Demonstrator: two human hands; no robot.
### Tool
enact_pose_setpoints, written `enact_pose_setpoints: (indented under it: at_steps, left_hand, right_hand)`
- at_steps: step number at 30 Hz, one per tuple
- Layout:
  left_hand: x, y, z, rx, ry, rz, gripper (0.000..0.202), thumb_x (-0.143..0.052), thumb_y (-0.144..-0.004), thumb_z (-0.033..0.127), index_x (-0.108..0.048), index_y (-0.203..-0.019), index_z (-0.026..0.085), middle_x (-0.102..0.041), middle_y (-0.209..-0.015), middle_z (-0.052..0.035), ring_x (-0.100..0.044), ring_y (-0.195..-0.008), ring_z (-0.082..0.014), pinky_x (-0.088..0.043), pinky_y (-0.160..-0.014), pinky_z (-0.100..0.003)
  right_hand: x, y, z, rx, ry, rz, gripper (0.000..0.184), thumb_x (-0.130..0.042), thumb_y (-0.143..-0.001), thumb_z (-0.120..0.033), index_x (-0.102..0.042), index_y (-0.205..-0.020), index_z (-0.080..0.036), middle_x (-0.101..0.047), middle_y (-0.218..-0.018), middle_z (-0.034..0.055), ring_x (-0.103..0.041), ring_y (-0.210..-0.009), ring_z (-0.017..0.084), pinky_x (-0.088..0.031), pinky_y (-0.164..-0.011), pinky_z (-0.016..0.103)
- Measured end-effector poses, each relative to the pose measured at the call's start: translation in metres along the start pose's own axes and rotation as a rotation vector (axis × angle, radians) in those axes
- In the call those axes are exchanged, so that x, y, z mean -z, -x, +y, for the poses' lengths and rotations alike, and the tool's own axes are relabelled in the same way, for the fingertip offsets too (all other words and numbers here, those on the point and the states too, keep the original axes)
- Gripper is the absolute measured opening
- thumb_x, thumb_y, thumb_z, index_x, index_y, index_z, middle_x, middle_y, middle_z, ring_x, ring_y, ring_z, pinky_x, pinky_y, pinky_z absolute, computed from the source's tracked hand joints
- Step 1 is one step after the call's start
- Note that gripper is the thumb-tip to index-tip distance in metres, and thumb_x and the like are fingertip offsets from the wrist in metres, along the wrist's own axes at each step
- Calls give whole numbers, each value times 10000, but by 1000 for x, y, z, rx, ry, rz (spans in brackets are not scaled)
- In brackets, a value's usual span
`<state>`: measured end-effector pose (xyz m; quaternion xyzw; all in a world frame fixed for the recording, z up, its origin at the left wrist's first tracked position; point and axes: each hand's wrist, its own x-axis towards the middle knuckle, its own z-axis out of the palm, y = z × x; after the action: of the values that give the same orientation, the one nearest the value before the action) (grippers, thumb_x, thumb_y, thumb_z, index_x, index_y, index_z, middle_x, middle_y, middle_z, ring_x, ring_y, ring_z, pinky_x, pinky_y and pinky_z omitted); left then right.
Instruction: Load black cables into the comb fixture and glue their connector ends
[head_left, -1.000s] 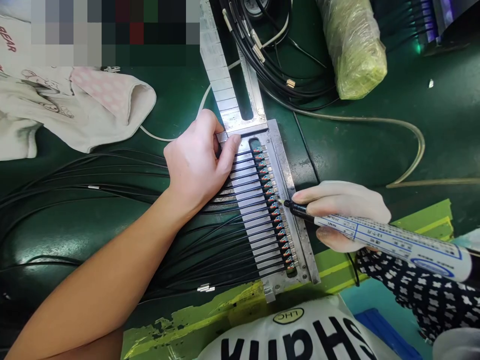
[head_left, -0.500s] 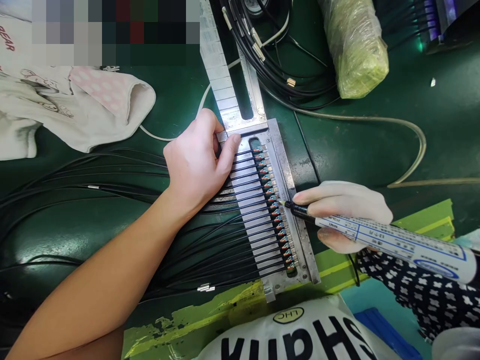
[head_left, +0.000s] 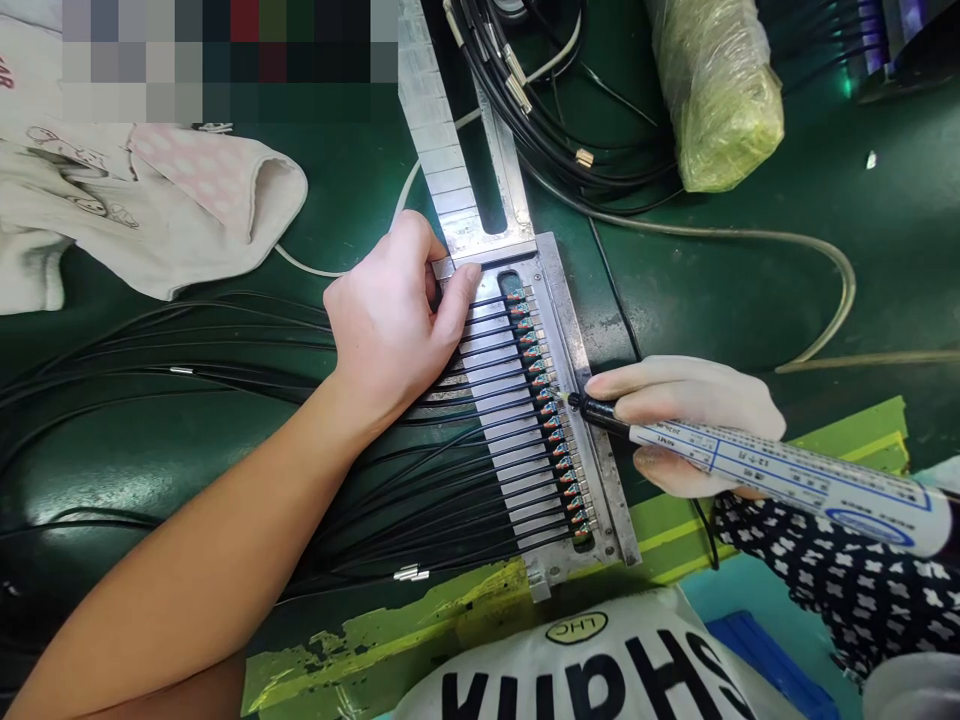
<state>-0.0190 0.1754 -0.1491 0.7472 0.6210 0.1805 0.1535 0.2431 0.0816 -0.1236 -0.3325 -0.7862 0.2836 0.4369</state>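
My left hand [head_left: 397, 320], bare, is closed on the upper left edge of a slotted metal fixture [head_left: 501, 437], thumb on top. A row of small connector ends with colored wires [head_left: 551, 405] lies across the fixture's slot, their black cables [head_left: 405, 480] running out to the left under my left wrist. My right hand [head_left: 690, 415], in a white glove, is shut on a white labelled glue tube [head_left: 787, 478] with a black nozzle. Its thin tip is at the connectors near the middle of the row; whether it touches cannot be made out.
A second metal fixture [head_left: 450, 195] lies above the first. Coiled black cables [head_left: 555, 160] and a plastic-wrapped bundle [head_left: 724, 110] sit at the back. White printed cloth [head_left: 202, 210] lies at left, and a clear hose [head_left: 825, 258] curves at right. Yellow-green tape [head_left: 397, 630] lines the front edge.
The tube's tip has shifted very slightly upward along with my right hand. My left hand keeps its hold on the fixture; the whole view has moved a little.
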Motion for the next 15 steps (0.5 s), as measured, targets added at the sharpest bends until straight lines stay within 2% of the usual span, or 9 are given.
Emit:
enact_pose_setpoints:
  at_steps: [6,11,15]
  left_hand:
    - [0,0,1,26,3,-23,354,-468,-930,608,-505,-972,258,-653,-822,5,-622,-820,-189,-414,-717,-396]
    - [0,0,3,43,-2,-40,330,-487,-941,579,-502,-992,253,-627,-833,6,-620,-860,-188,-378,-747,-398]
    - [-1,0,1,3,-32,15,309,-537,-939,557,-519,-971,251,-575,-787,17,-586,-759,-163,-382,-689,-368]
  right_hand:
    - [4,0,-6,51,35,-8,207,-759,-881,-210,-722,-1067,-126,-770,-1102,148,-766,-998,256,-676,-849,330]
    - [6,1,-17,16,68,-14,151,-732,-898,-265,-716,-1018,-174,-780,-1061,134,-771,-883,239,-675,-729,337]
    - [4,6,-16,3,51,-52,151,-728,-879,-260,-715,-994,-163,-781,-1036,137,-763,-813,230,-656,-659,346]
